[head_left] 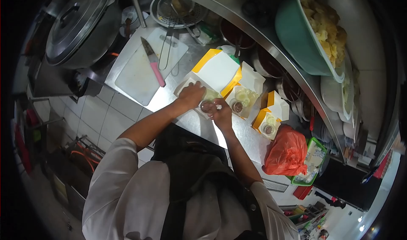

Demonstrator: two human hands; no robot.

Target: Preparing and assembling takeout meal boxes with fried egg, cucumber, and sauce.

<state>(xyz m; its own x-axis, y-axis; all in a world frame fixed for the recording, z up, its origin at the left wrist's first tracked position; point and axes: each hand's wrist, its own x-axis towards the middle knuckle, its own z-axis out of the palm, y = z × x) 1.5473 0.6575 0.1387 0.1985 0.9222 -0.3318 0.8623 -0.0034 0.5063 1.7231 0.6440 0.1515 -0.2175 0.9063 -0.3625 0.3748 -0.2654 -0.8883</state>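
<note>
An open takeaway box (179, 87), white inside with a yellow outside, lies on the steel counter before me. My left hand (192, 95) reaches into its left side with curled fingers, and whatever they hold is hidden. Beside it, at the box's near right corner, my right hand (221, 113) pinches a small clear sauce cup (206, 106) with dark red sauce. Pale green slices (210, 95) show in the box between the hands. To the right stand a second open box (253, 78) with pale slices and a sauce cup (237, 107), and a smaller box (277, 105) with another sauce cup (268, 129).
On the left, a pink-handled knife (153, 64) rests on a white cutting board (137, 81), near a large lidded pot (87, 28). A red plastic bag (288, 151) and green basket (317, 165) sit at right. An overhead shelf edge (271, 42) carries a green tub (292, 32).
</note>
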